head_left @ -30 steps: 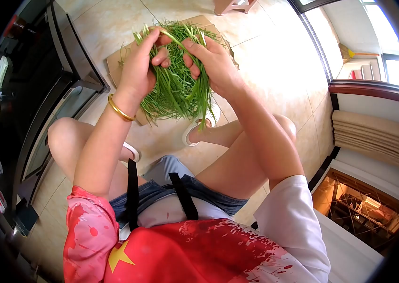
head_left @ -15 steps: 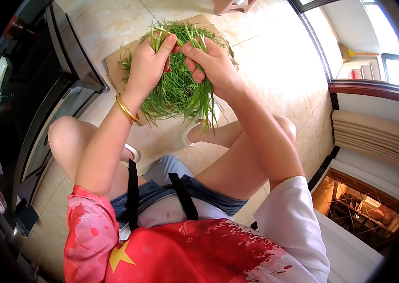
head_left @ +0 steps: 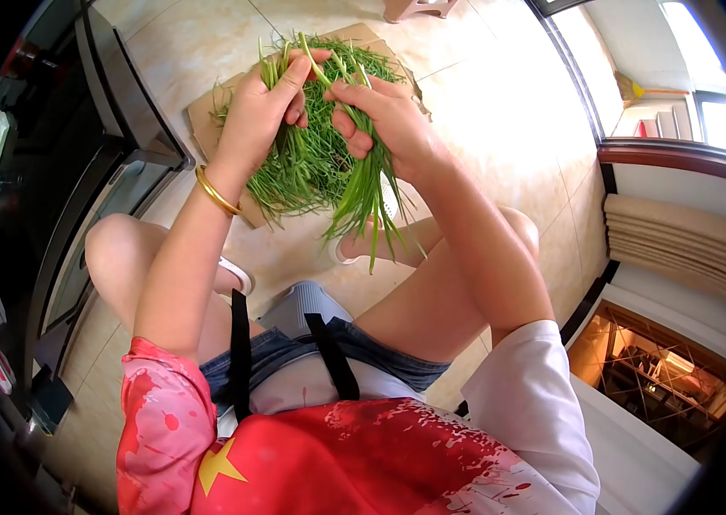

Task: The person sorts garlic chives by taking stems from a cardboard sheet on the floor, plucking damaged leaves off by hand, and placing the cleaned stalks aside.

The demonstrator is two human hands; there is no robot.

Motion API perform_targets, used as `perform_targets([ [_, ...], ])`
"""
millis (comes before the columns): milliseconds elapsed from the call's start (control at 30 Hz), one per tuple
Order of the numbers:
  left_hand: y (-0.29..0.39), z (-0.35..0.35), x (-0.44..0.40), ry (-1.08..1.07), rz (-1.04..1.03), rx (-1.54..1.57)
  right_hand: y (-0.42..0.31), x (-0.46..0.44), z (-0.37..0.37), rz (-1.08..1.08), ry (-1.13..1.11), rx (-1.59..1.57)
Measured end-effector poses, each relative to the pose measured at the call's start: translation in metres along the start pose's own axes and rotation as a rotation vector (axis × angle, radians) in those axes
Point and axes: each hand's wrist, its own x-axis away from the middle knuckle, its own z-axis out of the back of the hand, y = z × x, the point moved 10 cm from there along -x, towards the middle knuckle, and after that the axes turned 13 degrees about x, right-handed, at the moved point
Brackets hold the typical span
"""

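A heap of long, thin chives [head_left: 315,176] lies spread over a flattened cardboard sheet [head_left: 205,124] on the floor. Above it, my right hand [head_left: 390,120] is closed around a bunch of chives [head_left: 364,197], whose pale stems point up while the green leaves hang toward my legs. My left hand [head_left: 258,112], with a gold bangle [head_left: 215,193] at the wrist, is closed too, with pale stems sticking up from its grip. Its thumb and forefinger are close to a pale stalk [head_left: 311,60] that leans between both hands. The palms are hidden.
I sit with knees apart on a grey ribbed stool [head_left: 304,309]. A dark glass-fronted cabinet [head_left: 49,112] stands at the left. Part of a pinkish stool [head_left: 419,9] shows at the top. A door frame [head_left: 676,154] and a lattice-fronted cabinet [head_left: 655,378] are at the right.
My left hand has shifted slightly left and away from my right. The bunch in my right hand has swung and spread, its leaf tips hanging closer to me.
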Motion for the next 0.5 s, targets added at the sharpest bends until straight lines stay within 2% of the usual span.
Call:
perform_targets([
  [133, 0.005, 0.001, -0.001, -0.022, -0.020, 0.053, 0.005, -0.001, -0.001, -0.013, -0.016, 0.020],
  [200, 0.018, 0.028, -0.006, 0.080, -0.110, 0.101, -0.001, 0.001, -0.010, 0.029, -0.108, 0.065],
  [233, 0.027, 0.043, -0.014, 0.067, -0.165, 0.239, 0.000, 0.001, -0.008, 0.030, -0.105, 0.064],
  [300, 0.043, 0.078, -0.018, 0.199, -0.210, 0.362, 0.005, 0.000, -0.004, -0.003, -0.142, 0.099],
  [333, 0.047, 0.083, -0.019, 0.200, -0.212, 0.362, 0.007, -0.001, 0.001, -0.002, -0.143, 0.100],
  [433, 0.057, 0.101, -0.016, 0.224, -0.271, 0.411, 0.009, -0.003, 0.021, 0.002, -0.085, 0.200],
  [500, 0.057, 0.112, -0.015, 0.260, -0.300, 0.398, 0.000, 0.001, 0.054, 0.005, 0.174, 0.617],
])
